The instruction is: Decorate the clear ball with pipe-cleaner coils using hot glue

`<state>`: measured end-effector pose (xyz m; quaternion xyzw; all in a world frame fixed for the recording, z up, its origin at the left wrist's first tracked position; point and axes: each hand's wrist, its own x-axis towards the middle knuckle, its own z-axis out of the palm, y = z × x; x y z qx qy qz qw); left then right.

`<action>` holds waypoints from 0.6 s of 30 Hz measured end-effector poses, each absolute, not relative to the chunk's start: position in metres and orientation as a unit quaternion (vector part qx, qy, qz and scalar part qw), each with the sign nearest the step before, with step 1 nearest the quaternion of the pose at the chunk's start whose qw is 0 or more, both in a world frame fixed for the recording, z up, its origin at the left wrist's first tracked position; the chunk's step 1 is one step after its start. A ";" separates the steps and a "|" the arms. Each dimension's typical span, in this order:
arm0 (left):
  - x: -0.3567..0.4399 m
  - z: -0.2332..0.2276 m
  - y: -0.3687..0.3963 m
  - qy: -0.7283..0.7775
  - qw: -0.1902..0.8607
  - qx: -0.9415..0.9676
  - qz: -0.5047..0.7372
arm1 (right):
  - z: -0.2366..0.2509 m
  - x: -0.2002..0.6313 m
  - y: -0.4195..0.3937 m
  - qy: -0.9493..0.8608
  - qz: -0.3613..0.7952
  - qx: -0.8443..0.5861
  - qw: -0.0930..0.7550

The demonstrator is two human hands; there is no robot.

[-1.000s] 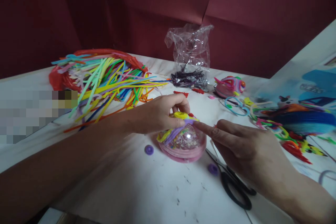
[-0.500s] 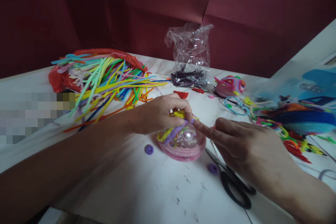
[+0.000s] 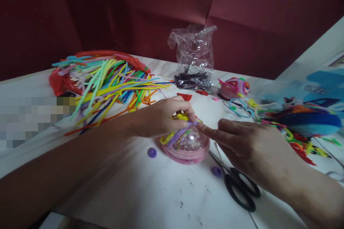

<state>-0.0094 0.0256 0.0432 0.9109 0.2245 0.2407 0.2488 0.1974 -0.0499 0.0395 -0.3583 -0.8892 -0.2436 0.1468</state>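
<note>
A clear plastic dome on a pink base [image 3: 192, 146] sits on the table, with yellow and purple pipe cleaners laid over its left side. My left hand [image 3: 163, 116] is closed at the top of the dome, thumb and fingers pinching the purple pipe cleaner [image 3: 178, 136]. From the right, my right hand [image 3: 242, 143] reaches in with its fingers together, and the foremost fingertip meets the purple strip near the dome's top; its thumb is hidden. Purple coils lie on both sides, one purple coil [image 3: 152, 152] at left and another purple coil [image 3: 216, 171] beside black-handled scissors [image 3: 239, 186].
Loose pipe cleaners [image 3: 107, 78] spill from a red bag at back left. A clear bag [image 3: 195, 61] with dark strands stands behind. A decorated pink fish-like piece [image 3: 235, 87] is at back right. Blue bundled pipe cleaners [image 3: 314, 123] and coloured scraps lie right.
Both hands keep nearly the same hold on the dome and purple strip. The whole view has shifted slightly.
</note>
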 end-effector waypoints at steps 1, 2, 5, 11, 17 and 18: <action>-0.009 0.044 0.025 0.226 0.246 0.912 0.237 | 0.040 0.198 -0.049 -0.891 -0.240 -0.357 0.147; -0.009 0.044 0.025 0.230 0.242 0.913 0.234 | 0.041 0.199 -0.048 -0.892 -0.235 -0.357 0.147; -0.007 0.046 0.024 0.245 0.238 0.913 0.223 | 0.042 0.202 -0.046 -0.897 -0.201 -0.366 0.142; -0.006 0.047 0.024 0.231 0.225 0.922 0.214 | 0.043 0.209 -0.045 -0.907 -0.106 -0.383 0.141; -0.004 0.053 0.029 0.199 0.234 0.935 0.176 | 0.042 0.212 -0.045 -0.907 -0.118 -0.382 0.132; -0.003 0.055 0.030 0.199 0.237 0.937 0.164 | 0.042 0.212 -0.045 -0.907 -0.120 -0.383 0.130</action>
